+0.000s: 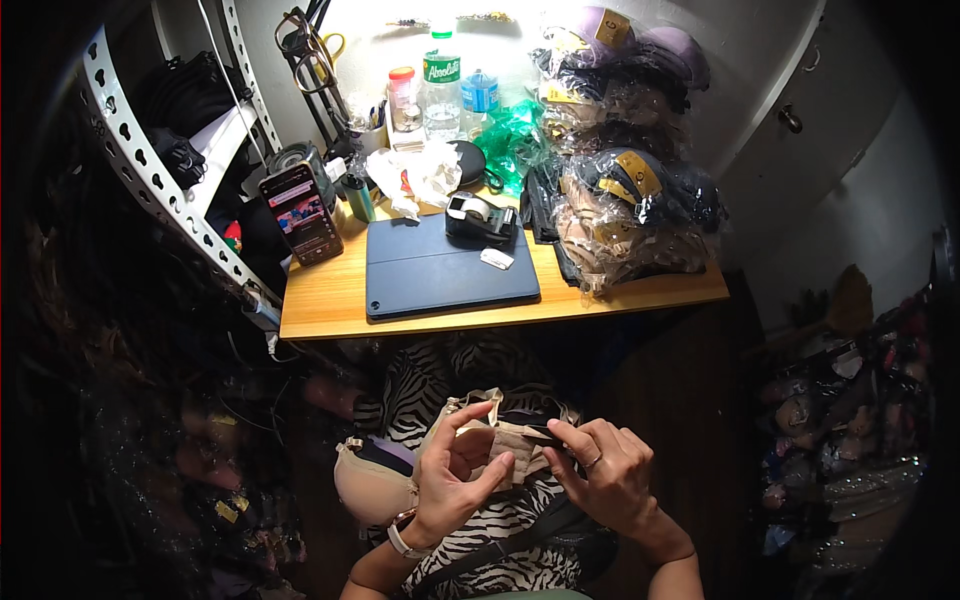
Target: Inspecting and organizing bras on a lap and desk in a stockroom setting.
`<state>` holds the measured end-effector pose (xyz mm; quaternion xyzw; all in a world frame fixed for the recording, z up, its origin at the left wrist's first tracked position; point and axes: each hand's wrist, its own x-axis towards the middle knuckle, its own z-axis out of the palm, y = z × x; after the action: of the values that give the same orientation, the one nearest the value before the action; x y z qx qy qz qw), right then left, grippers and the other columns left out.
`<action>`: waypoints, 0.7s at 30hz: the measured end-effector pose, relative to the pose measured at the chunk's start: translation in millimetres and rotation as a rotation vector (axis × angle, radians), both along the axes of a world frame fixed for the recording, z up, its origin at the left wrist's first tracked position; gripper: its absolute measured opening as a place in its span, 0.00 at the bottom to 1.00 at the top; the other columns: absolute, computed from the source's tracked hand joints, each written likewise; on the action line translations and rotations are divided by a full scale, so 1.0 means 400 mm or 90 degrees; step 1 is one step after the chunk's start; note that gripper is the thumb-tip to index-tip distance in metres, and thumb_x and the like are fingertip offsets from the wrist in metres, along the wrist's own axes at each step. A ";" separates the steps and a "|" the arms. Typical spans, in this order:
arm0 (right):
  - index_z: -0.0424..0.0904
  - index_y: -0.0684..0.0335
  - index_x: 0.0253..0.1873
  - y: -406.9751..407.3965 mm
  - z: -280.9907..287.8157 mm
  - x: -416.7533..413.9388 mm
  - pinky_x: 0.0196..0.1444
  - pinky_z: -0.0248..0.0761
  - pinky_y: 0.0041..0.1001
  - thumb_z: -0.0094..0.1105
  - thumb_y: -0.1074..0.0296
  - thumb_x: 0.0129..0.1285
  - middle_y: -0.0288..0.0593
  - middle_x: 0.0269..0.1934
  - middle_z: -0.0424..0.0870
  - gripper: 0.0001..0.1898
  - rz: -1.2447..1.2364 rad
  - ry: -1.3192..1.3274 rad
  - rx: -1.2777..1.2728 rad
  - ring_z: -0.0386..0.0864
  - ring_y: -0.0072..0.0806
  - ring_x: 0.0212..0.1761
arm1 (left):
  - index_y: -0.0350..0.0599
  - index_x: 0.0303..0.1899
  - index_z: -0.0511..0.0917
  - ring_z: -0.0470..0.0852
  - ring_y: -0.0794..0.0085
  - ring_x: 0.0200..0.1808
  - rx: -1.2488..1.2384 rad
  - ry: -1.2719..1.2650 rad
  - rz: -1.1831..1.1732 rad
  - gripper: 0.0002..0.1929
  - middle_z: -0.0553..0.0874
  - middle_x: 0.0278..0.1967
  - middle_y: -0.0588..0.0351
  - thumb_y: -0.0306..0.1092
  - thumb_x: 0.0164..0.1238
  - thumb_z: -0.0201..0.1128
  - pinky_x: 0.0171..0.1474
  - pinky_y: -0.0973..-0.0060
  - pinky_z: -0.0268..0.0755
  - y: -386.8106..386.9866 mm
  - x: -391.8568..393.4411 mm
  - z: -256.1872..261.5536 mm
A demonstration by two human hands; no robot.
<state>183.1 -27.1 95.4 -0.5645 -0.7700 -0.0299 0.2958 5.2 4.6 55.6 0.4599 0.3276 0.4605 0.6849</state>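
Note:
A beige padded bra (pixel 369 480) lies across my lap, with dark and lilac cups tucked inside or behind its cup. My left hand (pixel 459 469), wearing a watch, has its thumb against the beige back band (pixel 512 453), with the lower fingers curled behind it. The left index finger is raised beside a strap ring. My right hand (pixel 604 465), with a ring on one finger, pinches a dark band (pixel 534 422) between thumb and index finger at the band's right end. The fingers hide part of both bands.
Ahead is a wooden table (pixel 322 315) holding a blue tablet case (pixel 450 277), a tape dispenser (pixel 480 217), a phone (pixel 304 214) and bottles (pixel 441 90). Plastic-wrapped bras (pixel 637 202) are stacked at its right. A white metal shelf (pixel 142 157) stands left; bagged garments (pixel 847 450) lie right.

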 end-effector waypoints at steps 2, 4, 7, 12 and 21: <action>0.76 0.55 0.51 -0.002 0.001 0.002 0.20 0.61 0.25 0.69 0.67 0.53 0.34 0.23 0.74 0.20 0.006 0.001 -0.002 0.71 0.26 0.18 | 0.37 0.61 0.62 0.83 0.72 0.47 -0.005 -0.008 0.016 0.26 0.82 0.45 0.48 0.18 0.62 0.61 0.52 0.77 0.76 -0.003 0.001 0.005; 0.76 0.55 0.51 -0.005 0.002 0.001 0.20 0.61 0.25 0.69 0.67 0.53 0.34 0.23 0.74 0.19 0.009 0.000 -0.004 0.71 0.26 0.18 | 0.37 0.59 0.63 0.83 0.72 0.45 -0.039 -0.037 0.039 0.25 0.83 0.43 0.49 0.17 0.61 0.61 0.50 0.78 0.77 -0.003 0.005 0.013; 0.76 0.54 0.51 -0.004 0.001 0.001 0.20 0.61 0.25 0.69 0.66 0.52 0.34 0.22 0.74 0.20 0.012 0.004 -0.003 0.71 0.26 0.17 | 0.37 0.58 0.64 0.83 0.73 0.44 -0.015 -0.006 0.066 0.24 0.83 0.42 0.49 0.17 0.61 0.61 0.50 0.79 0.77 -0.004 0.007 0.009; 0.77 0.55 0.49 0.003 0.001 0.003 0.19 0.60 0.25 0.70 0.67 0.51 0.33 0.21 0.73 0.19 0.033 -0.032 0.014 0.71 0.26 0.17 | 0.37 0.58 0.64 0.83 0.74 0.44 -0.009 0.032 0.062 0.24 0.84 0.41 0.49 0.17 0.61 0.62 0.49 0.79 0.77 -0.005 0.007 0.010; 0.74 0.64 0.49 0.001 -0.067 0.010 0.36 0.74 0.19 0.63 0.65 0.60 0.41 0.32 0.82 0.15 0.087 0.639 -0.401 0.81 0.17 0.33 | 0.38 0.45 0.68 0.83 0.76 0.40 0.026 0.003 0.065 0.14 0.83 0.38 0.53 0.17 0.61 0.62 0.43 0.83 0.76 -0.002 0.004 0.008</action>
<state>187.2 -26.8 68.7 -0.5194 -0.5426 0.4897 0.4428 6.8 3.8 58.7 0.4572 0.3428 0.5004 0.6505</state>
